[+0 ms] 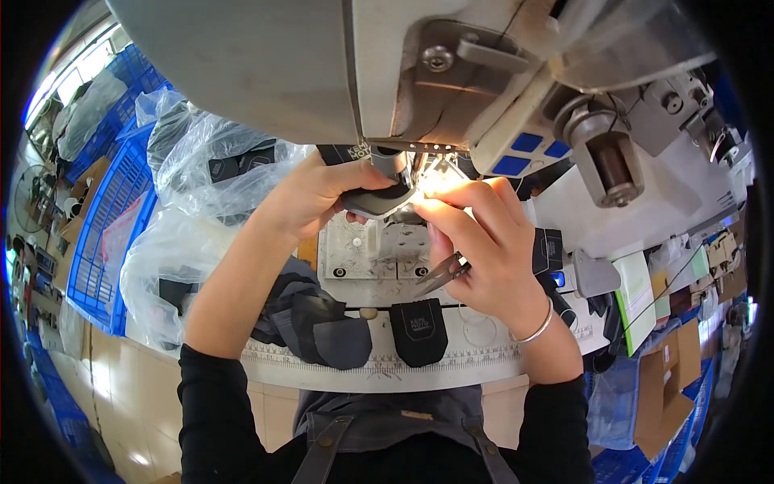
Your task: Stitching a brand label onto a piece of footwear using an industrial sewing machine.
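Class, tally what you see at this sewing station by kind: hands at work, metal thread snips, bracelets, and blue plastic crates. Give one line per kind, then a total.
Hands: 2, the left hand and right hand
Thread snips: 1
Bracelet: 1
Blue plastic crates: 2, one crate and another crate
Total: 6

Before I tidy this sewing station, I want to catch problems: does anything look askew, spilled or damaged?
Nothing looks damaged or spilled. The left hand and right hand hold a dark fabric piece under the sewing machine head. Dark cut pieces lie in a loose, overlapping heap at the table edge, merely untidy.
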`<control>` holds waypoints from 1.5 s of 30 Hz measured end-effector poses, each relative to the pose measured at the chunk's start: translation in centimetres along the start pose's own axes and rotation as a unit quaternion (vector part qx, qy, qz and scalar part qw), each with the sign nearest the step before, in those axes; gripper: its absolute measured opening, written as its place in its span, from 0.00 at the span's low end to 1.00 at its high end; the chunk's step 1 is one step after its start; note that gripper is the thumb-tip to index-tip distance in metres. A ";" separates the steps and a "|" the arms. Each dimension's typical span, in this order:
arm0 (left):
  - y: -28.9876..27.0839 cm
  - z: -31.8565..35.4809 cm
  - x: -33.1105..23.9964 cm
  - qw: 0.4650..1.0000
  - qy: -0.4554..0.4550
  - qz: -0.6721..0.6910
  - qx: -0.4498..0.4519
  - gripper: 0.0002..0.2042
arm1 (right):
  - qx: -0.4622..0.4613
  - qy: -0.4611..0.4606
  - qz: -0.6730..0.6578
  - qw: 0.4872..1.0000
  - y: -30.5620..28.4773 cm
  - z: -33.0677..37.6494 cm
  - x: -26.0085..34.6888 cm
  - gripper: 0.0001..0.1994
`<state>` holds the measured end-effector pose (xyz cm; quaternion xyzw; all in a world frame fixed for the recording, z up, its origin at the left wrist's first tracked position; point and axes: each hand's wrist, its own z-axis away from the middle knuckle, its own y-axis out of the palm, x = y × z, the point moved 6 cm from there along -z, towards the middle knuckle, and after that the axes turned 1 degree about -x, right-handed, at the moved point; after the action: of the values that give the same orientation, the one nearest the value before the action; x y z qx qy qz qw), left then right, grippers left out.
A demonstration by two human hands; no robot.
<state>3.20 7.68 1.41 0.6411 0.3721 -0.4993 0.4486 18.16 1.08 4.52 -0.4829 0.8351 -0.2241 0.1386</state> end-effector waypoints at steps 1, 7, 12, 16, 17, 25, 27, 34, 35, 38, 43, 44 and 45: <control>-0.1 0.1 0.1 1.000 0.002 0.000 -0.004 0.08 | -0.008 -0.010 0.004 1.000 0.0 0.0 0.1 0.17; 0.1 0.8 0.1 0.999 -0.008 -0.011 -0.043 0.08 | -0.016 -0.001 -0.008 1.000 0.2 0.2 -0.2 0.17; 0.3 1.0 -0.2 0.999 0.014 -0.006 -0.042 0.08 | -0.019 -0.007 -0.003 1.000 0.0 0.0 -0.1 0.17; 0.0 1.1 0.2 0.998 0.001 -0.007 -0.059 0.08 | -0.013 -0.004 -0.003 1.000 0.0 0.1 0.0 0.17; -0.1 1.1 0.4 0.999 -0.005 -0.007 -0.043 0.09 | -0.013 -0.005 -0.004 1.000 0.0 0.1 0.0 0.17; 0.3 2.3 0.0 1.000 0.012 0.007 -0.018 0.14 | -0.031 -0.012 0.002 0.999 0.1 0.0 0.1 0.17; 0.0 1.7 0.5 0.999 -0.028 0.022 0.038 0.13 | -0.013 -0.007 0.008 1.000 0.0 -0.1 0.5 0.17; -1.0 1.8 1.8 0.998 -0.042 0.039 -0.016 0.07 | 0.014 0.000 0.031 0.999 0.5 -0.1 0.6 0.17; -0.9 2.0 1.7 0.998 -0.042 0.038 -0.015 0.07 | 0.013 0.000 0.032 0.999 0.4 0.0 0.6 0.17; 0.5 2.9 1.8 0.997 0.018 0.054 -0.050 0.07 | -0.002 0.004 0.024 1.000 0.3 0.2 0.1 0.17; 0.9 4.0 1.6 0.995 0.033 -0.025 -0.086 0.10 | -0.011 -0.001 0.007 1.000 0.1 0.3 0.0 0.17; 1.0 3.9 1.6 0.996 0.034 -0.018 -0.081 0.10 | -0.011 -0.002 0.007 1.000 0.1 0.3 0.0 0.17; 1.0 3.9 1.7 0.996 0.034 -0.018 -0.081 0.10 | -0.015 -0.003 0.006 1.000 0.1 0.3 0.1 0.17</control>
<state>3.28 3.77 -0.42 0.6127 0.4379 -0.4535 0.4766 18.16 1.00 4.18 -0.4804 0.8409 -0.2090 0.1356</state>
